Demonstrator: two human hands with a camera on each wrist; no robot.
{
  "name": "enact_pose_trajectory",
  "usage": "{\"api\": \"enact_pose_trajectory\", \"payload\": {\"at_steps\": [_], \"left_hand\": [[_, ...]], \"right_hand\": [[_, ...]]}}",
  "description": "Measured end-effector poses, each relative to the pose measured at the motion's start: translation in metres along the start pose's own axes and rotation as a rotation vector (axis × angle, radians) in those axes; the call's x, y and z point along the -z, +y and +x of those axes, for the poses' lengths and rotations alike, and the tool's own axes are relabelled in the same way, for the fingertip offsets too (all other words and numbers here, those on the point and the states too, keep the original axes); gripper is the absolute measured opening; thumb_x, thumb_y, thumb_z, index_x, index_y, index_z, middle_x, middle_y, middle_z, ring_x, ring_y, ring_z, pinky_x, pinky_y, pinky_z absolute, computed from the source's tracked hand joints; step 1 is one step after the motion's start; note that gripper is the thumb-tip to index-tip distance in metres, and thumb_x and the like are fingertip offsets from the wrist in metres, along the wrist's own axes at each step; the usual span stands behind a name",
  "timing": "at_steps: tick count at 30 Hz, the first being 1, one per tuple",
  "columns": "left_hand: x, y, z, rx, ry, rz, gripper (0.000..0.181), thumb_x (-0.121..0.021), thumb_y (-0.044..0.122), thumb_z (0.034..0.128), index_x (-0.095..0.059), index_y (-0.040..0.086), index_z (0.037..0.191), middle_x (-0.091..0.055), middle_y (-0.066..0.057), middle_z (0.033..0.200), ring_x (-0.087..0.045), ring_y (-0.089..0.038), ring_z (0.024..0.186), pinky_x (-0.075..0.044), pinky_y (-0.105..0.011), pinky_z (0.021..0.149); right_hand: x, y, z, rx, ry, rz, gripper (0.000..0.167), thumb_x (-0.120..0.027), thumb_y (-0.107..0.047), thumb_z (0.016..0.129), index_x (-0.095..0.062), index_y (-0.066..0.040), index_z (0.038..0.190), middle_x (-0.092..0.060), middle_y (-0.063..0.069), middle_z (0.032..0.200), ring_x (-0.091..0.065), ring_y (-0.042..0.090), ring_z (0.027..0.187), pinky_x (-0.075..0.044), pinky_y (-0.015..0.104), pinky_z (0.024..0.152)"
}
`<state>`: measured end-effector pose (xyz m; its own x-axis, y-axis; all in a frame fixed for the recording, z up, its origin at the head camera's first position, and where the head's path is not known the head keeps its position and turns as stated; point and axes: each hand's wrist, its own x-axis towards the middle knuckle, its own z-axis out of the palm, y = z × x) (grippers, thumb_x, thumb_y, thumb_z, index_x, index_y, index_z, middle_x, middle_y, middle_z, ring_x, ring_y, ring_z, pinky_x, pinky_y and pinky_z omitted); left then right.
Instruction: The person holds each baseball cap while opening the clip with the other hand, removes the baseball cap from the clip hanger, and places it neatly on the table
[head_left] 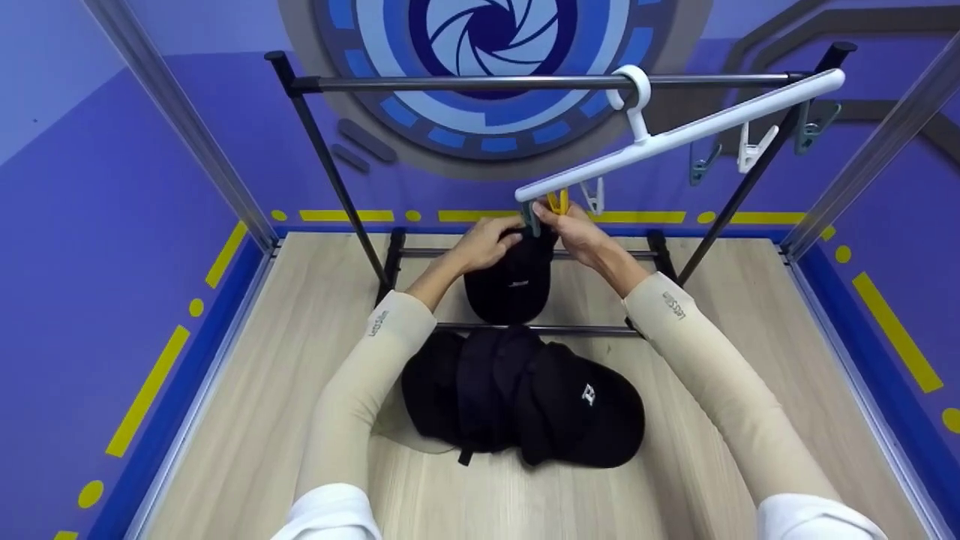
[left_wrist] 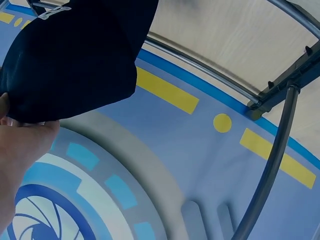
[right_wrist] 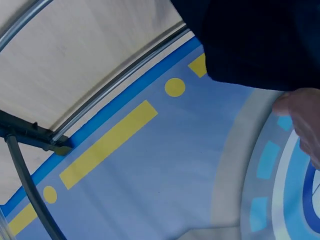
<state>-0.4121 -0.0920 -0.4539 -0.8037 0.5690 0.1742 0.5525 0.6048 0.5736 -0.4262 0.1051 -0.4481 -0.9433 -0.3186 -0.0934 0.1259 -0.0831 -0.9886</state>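
Behind the rack's lower bars, a black cap hangs tilted with its brim downward. My left hand grips the cap's upper edge, thumb on the near side. In the left wrist view, the fingers of that hand lie along the cap's rim. My right hand pinches at a dark grey clip, which meets the cap's top edge. A yellow clip sits just beside those fingertips. The clips hang from a white hanger, hooked on the rail and tipped down to the left.
A dark metal rack frames the work. Nested black caps lie on the wooden floor in front, the rightmost bearing a white letter. More clips hang from the hanger's right half. Purple panels stand around the floor.
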Motion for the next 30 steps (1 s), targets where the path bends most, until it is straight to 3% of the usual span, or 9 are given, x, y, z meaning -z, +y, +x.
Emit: {"api": "enact_pose_trajectory", "payload": {"at_steps": [5, 11, 17, 25, 27, 30], "left_hand": [[-0.007, 0.002, 0.0, -0.011, 0.011, -0.005, 0.024, -0.053, 0.01, 0.1042, -0.067, -0.001, 0.121, -0.071, -0.016, 0.119, -0.066, -0.029, 0.112, -0.049, -0.044, 0.101], [-0.013, 0.004, -0.001, 0.008, 0.021, -0.008, 0.024, -0.054, 0.012, 0.1045, -0.067, 0.001, 0.121, -0.072, -0.015, 0.117, -0.067, -0.028, 0.109, -0.05, -0.043, 0.099], [-0.013, 0.005, -0.001, 0.004, 0.028, -0.01, 0.022, -0.054, 0.013, 0.1045, -0.069, 0.003, 0.118, -0.073, -0.014, 0.114, -0.067, -0.027, 0.104, -0.051, -0.042, 0.095], [-0.013, 0.005, -0.005, 0.018, 0.029, -0.005, 0.024, -0.056, 0.012, 0.1034, -0.069, 0.003, 0.121, -0.073, -0.013, 0.118, -0.068, -0.026, 0.109, -0.051, -0.042, 0.098], [-0.012, 0.005, -0.005, 0.019, 0.028, -0.007, 0.023, -0.056, 0.012, 0.1032, -0.069, 0.004, 0.12, -0.073, -0.013, 0.117, -0.068, -0.026, 0.109, -0.051, -0.041, 0.097], [-0.011, 0.005, -0.005, 0.015, 0.036, -0.007, 0.022, -0.057, 0.013, 0.1029, -0.07, 0.004, 0.119, -0.074, -0.012, 0.117, -0.068, -0.026, 0.109, -0.051, -0.042, 0.097]], "right_hand": [[-0.002, -0.001, 0.001, 0.04, 0.042, 0.004, 0.009, -0.055, -0.015, 0.105, -0.062, -0.014, 0.1, -0.059, -0.011, 0.089, -0.053, 0.009, 0.096, -0.036, 0.027, 0.102], [0.0, -0.003, -0.001, 0.014, 0.068, -0.012, 0.007, -0.055, -0.016, 0.105, -0.06, -0.013, 0.102, -0.058, -0.01, 0.091, -0.051, 0.009, 0.097, -0.036, 0.027, 0.1], [0.001, -0.005, 0.0, -0.001, 0.055, -0.015, 0.006, -0.054, -0.019, 0.106, -0.058, -0.016, 0.102, -0.055, -0.009, 0.1, -0.047, 0.009, 0.106, -0.029, 0.034, 0.114], [0.001, -0.004, 0.001, -0.002, -0.023, 0.013, 0.014, -0.051, -0.02, 0.108, -0.061, -0.017, 0.099, -0.061, -0.009, 0.094, -0.053, 0.01, 0.096, -0.035, 0.028, 0.099], [-0.001, -0.005, 0.001, -0.01, -0.02, 0.014, 0.014, -0.051, -0.022, 0.107, -0.062, -0.015, 0.104, -0.063, -0.009, 0.095, -0.056, 0.01, 0.097, -0.038, 0.029, 0.099], [-0.003, -0.007, 0.001, -0.011, -0.011, 0.009, 0.025, -0.051, -0.025, 0.107, -0.06, -0.011, 0.126, -0.064, -0.007, 0.107, -0.06, 0.013, 0.108, -0.039, 0.033, 0.109]]}}
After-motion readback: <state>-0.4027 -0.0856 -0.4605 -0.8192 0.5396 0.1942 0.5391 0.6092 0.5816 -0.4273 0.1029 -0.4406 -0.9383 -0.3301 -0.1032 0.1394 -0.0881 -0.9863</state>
